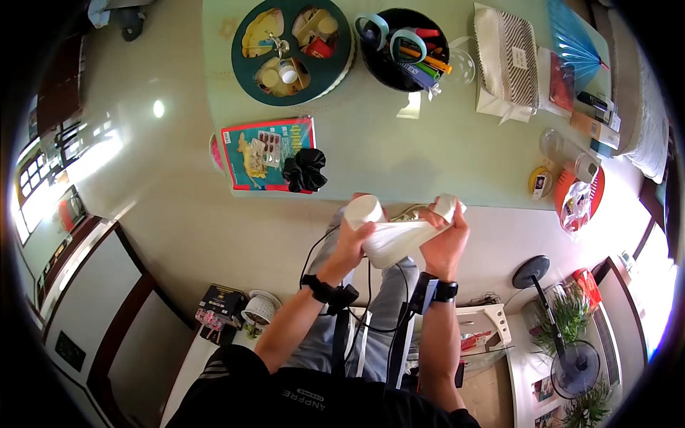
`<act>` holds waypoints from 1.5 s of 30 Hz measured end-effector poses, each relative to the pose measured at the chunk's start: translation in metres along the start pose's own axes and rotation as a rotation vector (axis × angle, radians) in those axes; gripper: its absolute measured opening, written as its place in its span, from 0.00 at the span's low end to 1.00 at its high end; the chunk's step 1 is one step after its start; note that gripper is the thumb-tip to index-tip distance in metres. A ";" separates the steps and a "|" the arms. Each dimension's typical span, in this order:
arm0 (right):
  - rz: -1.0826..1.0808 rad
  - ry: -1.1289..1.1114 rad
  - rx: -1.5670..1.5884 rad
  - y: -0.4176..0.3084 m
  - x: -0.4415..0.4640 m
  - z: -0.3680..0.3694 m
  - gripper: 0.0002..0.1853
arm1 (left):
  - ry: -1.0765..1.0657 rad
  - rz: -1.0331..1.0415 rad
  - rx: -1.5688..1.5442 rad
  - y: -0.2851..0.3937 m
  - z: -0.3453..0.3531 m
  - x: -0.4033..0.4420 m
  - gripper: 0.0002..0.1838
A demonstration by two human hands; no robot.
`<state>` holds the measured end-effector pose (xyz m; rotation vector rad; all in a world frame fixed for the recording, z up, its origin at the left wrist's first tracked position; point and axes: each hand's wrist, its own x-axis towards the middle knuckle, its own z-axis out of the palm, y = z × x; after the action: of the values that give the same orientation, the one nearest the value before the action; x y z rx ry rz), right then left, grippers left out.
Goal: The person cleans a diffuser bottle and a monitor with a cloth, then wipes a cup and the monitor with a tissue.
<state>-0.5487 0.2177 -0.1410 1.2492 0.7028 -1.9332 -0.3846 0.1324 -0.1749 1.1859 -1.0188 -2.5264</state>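
Just off the near edge of the table, above my lap, a white cloth-like piece [392, 244] is stretched between both hands. My left hand [348, 242] is closed around its left side, where a round, roll-like end shows at the top. My right hand [446, 246] grips the right side, with a smaller white end poking up past the fingers. The piece sags between the two hands. Its exact kind is not clear. Nearest on the table is a black scrunchie [305, 170] lying on a book [235, 160] with blister packs [269, 148].
The table [357, 157] carries a green divided snack tray [246, 78], a black bowl [378, 68] of pens and scissors, a striped packet [506, 57], a yellow tape roll [540, 182] and an orange basket [596, 189]. Cables hang over my lap. A fan [575, 369] stands lower right.
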 end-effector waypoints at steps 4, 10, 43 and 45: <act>-0.162 -0.374 0.279 -0.106 0.037 -0.088 0.12 | 0.164 -0.201 -0.297 0.004 0.003 -0.021 0.33; -0.169 -0.245 0.031 -0.153 0.004 -0.047 0.11 | 0.256 0.032 0.253 -0.013 0.000 -0.011 0.38; -0.392 0.010 0.017 -0.018 -0.113 -0.203 0.20 | -0.425 0.413 1.293 -0.035 0.072 -0.048 0.43; -0.378 0.020 0.040 -0.011 -0.126 -0.222 0.20 | -0.527 0.151 1.144 -0.054 0.084 -0.077 0.42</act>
<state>-0.4052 0.4273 -0.1087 1.2281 0.9713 -2.2487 -0.3873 0.2482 -0.1248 0.4697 -2.7429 -2.0895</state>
